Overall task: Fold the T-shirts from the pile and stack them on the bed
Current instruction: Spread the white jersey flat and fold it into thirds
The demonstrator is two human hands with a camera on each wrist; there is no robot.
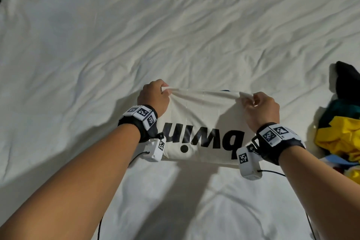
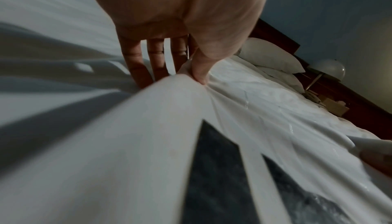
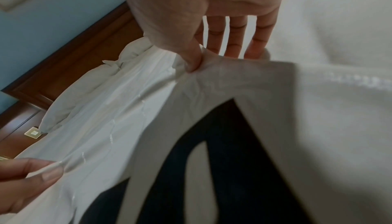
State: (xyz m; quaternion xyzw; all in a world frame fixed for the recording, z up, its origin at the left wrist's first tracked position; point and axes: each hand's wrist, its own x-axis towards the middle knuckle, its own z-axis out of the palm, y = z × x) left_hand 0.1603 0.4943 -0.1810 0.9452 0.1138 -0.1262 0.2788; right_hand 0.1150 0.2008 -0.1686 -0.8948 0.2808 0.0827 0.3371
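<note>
A cream T-shirt (image 1: 202, 115) with black lettering lies partly folded on the white bed (image 1: 175, 25) in front of me. Its far edge is lifted off the sheet and stretched between both hands. My left hand (image 1: 153, 93) pinches the left corner of that edge; in the left wrist view the thumb (image 2: 199, 71) presses the cloth (image 2: 148, 143) against the fingers. My right hand (image 1: 259, 107) pinches the right corner, and the right wrist view shows its thumb (image 3: 193, 61) clamped on the fabric (image 3: 318, 127). The near fold rests on the bed.
A pile of clothes (image 1: 341, 122), black, teal, yellow and blue, lies at the right edge of the bed. Pillows (image 2: 273, 56) and a wooden headboard (image 3: 70, 59) stand at the bed's head, with a lamp (image 2: 326, 69) beside it. Rumpled white sheet stretches ahead and to the left.
</note>
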